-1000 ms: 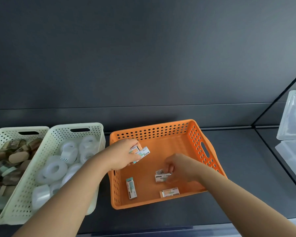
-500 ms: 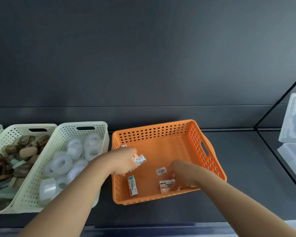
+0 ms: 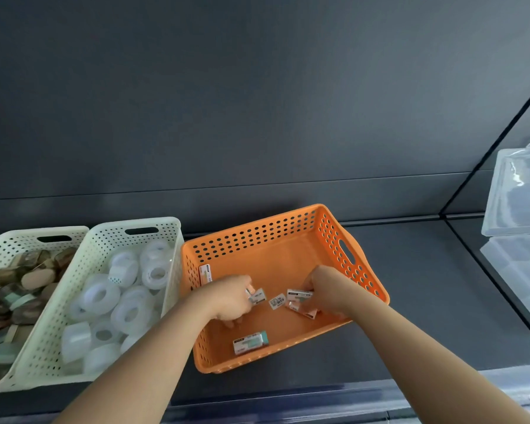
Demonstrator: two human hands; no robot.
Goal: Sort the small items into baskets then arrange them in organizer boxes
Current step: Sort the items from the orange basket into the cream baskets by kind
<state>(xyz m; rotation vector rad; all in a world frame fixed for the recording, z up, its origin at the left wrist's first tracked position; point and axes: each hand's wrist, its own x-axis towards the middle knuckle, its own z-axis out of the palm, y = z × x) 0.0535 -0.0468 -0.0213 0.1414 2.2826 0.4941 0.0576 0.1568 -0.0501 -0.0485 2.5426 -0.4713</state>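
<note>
An orange perforated basket (image 3: pixel 276 237) sits in the middle of the dark shelf, and both my hands reach into it. My left hand (image 3: pixel 227 298) grips a few small white-and-green boxes (image 3: pixel 256 295) between curled fingers. My right hand (image 3: pixel 328 290) pinches another small box (image 3: pixel 299 294) at its fingertips, with a second box (image 3: pixel 303 310) just under it. A loose barcode label (image 3: pixel 277 302) lies between my hands. One box (image 3: pixel 251 342) lies flat near the basket's front. Another box (image 3: pixel 205 273) leans on the left wall.
A cream basket (image 3: pixel 104 237) of clear tape rolls (image 3: pixel 100 296) stands left of the orange one. Further left, a second cream basket (image 3: pixel 19 240) holds brown and green items. Clear plastic organizer boxes (image 3: pixel 520 209) stand at the right edge. A dark wall rises behind.
The orange basket's right end has swung away from me. My right hand has lifted a box off the basket floor. The front box now lies crosswise.
</note>
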